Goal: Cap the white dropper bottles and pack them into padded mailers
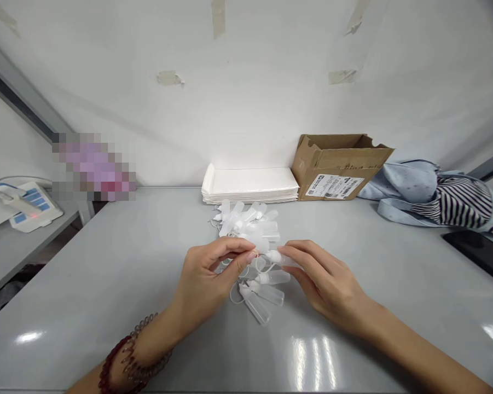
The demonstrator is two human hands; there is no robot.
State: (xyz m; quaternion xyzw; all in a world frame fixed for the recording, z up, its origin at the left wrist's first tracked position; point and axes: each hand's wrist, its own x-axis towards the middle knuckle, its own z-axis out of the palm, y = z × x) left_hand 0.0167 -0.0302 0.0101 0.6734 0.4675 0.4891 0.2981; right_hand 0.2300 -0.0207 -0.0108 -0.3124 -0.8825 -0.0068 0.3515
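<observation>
My right hand (328, 282) is closed around a small translucent squeeze bottle (288, 261), held on its side with its white top pointing left. A thin tip sticks out of that top towards my left hand (215, 273). Thumb and forefinger of the left hand are pinched at the tip, on what looks like the bottle's small tethered cap, mostly hidden by the fingers. A thin white strap loops below, between the fingertips and the bottle. Under and behind both hands lies a pile of similar bottles (256, 306), several with looped straps.
A stack of white padded envelopes (250, 186) lies against the wall, beside an open cardboard box (340, 167). Farther right are a blue and striped cloth bag (455, 200) and a black phone (478, 254). A white device with blue panels (35, 205) sits on a left-hand surface.
</observation>
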